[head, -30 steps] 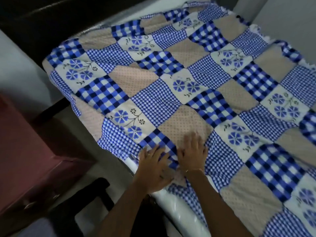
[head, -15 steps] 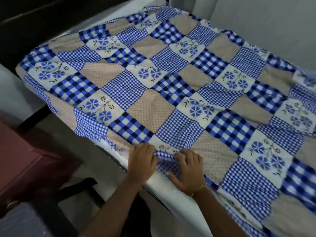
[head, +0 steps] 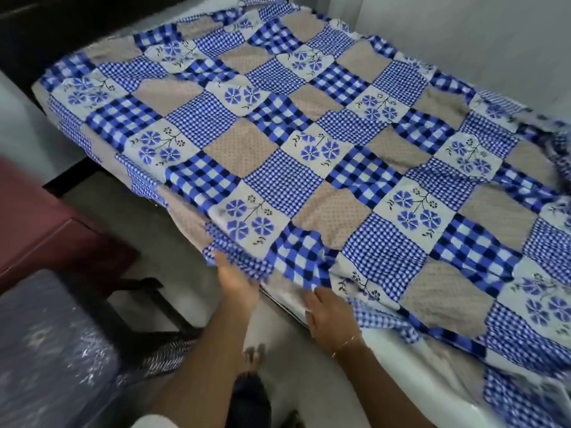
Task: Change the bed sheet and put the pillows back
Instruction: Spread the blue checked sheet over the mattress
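A blue, white and tan patchwork bed sheet [head: 309, 143] lies spread over the mattress [head: 411, 362], whose white side shows at the near edge. My left hand [head: 236, 284] is under the sheet's near hem, fingers hidden in the lifted cloth. My right hand [head: 329, 310] sits beside it at the mattress edge, its fingertips tucked under the hem. The sheet is rumpled and raised between the two hands. No pillows are in view.
A dark red wooden cabinet [head: 46, 223] stands left of the bed. A bluish wrapped bundle [head: 46, 350] lies at the lower left. My foot [head: 251, 366] is on the pale floor. A light wall [head: 479, 41] runs along the bed's far side.
Both hands have slid from pressing on top of the sheet to its near hem and lifted it off the mattress edge. The view has pulled back from the bed.
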